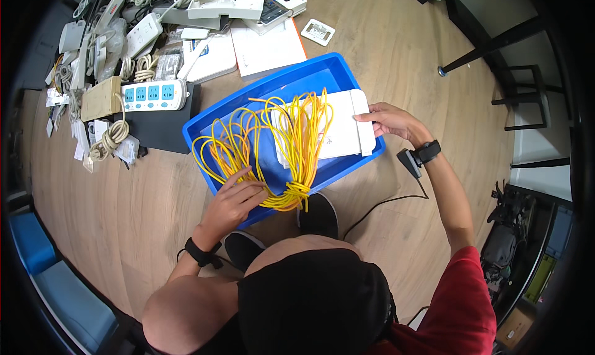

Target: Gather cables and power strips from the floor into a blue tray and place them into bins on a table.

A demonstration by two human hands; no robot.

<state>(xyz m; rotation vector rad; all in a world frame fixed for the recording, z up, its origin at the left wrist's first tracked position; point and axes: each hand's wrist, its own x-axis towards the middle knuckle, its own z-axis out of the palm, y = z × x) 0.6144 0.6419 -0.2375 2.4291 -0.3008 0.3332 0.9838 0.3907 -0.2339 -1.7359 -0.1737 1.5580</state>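
A blue plastic tray (226, 111) rests on the floor in front of my feet. Coiled yellow cable (302, 145), looped and gathered at its near end, lies over the tray and its near rim. My left hand (230, 203) touches the cable's near left loops with fingers apart; whether any strand is pinched cannot be made out. A flat white box-shaped item (341, 122) sits in the right part of the tray, partly under the cable. My right hand (395, 121) grips its right edge, thumb on top and fingers at the side.
A power strip (155, 95) with blue sockets lies left of the tray, on a dark flat box (158, 129). Behind are piled cables, adapters and white boxes (266, 48). A small white plate (318, 31) lies on the floor. Blue seats (68, 293) stand at left.
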